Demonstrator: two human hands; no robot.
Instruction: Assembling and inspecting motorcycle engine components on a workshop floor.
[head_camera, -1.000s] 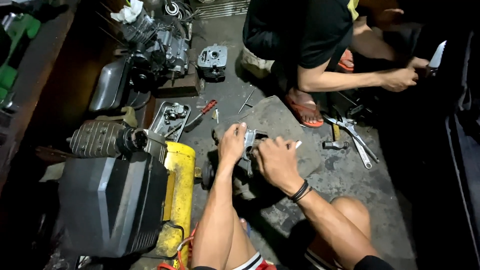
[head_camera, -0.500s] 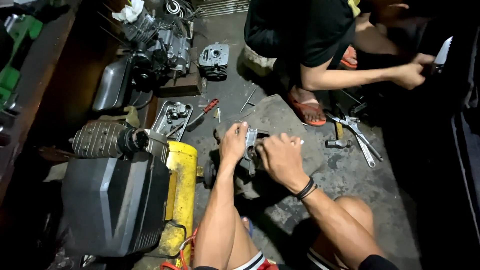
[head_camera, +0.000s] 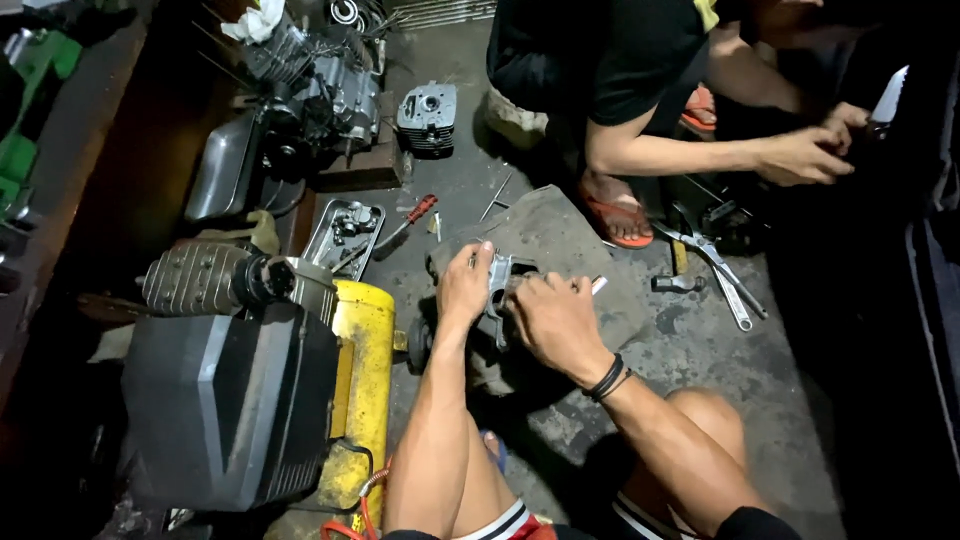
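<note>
My left hand (head_camera: 463, 287) and my right hand (head_camera: 552, 320) close together around a small grey metal engine part (head_camera: 498, 272) held over a dirty grey rag (head_camera: 560, 235) on the concrete floor. Most of the part is hidden between my fingers. A thin white stick (head_camera: 598, 285) pokes out past my right hand's fingers. A black band circles my right wrist.
A yellow air compressor (head_camera: 362, 380) with a black cover (head_camera: 230, 400) stands at my left. Behind it are a metal parts tray (head_camera: 345, 232), a red-handled screwdriver (head_camera: 415, 212), a cylinder head (head_camera: 427, 118) and an engine block (head_camera: 320, 85). Another person squats opposite; wrenches (head_camera: 720, 270) lie near them.
The view has drifted slightly, and my hands have shifted a little on the part. The other person's hand has moved further right.
</note>
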